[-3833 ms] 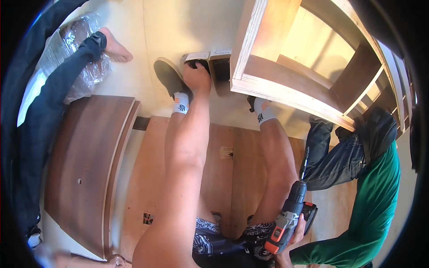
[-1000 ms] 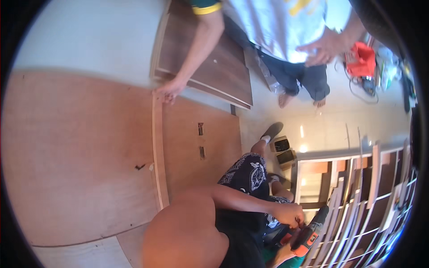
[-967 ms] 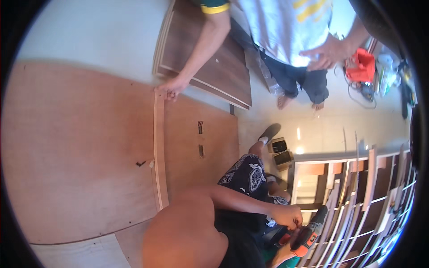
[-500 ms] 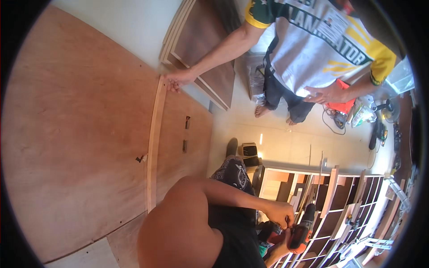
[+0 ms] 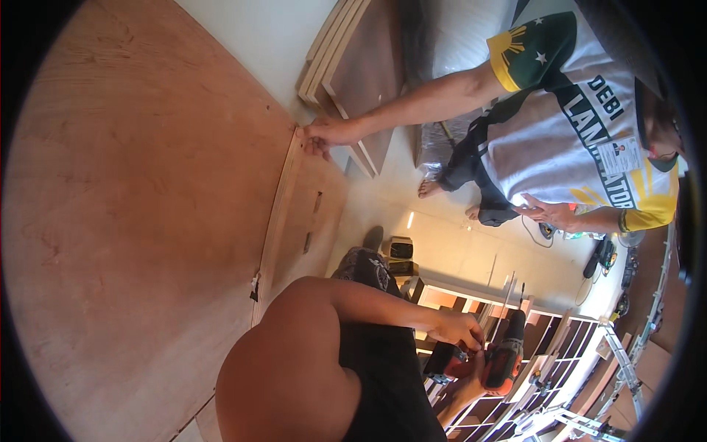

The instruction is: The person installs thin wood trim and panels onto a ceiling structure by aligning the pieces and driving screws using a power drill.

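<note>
Plywood panelling (image 5: 147,184) looms larger leftward of the right grip (image 5: 471,376) than a moment ago; handwork seems uninterrupted. That grip clasps the drill (image 5: 504,362); the left grip (image 5: 458,328) curls beside it, contents unclear.

L hand (image 5: 456,328): can't tell what, if anything, is btwn fingertips. Drill (image 5: 504,362): grip partly hidden by R hand (image 5: 473,377). Co-worker (image 5: 545,144): head cut off, R rim. Ply panel (image 5: 147,169) cut off L. Gear (image 5: 629,271) by floor's (image 5: 451,258) far edge too small to ID.
</note>
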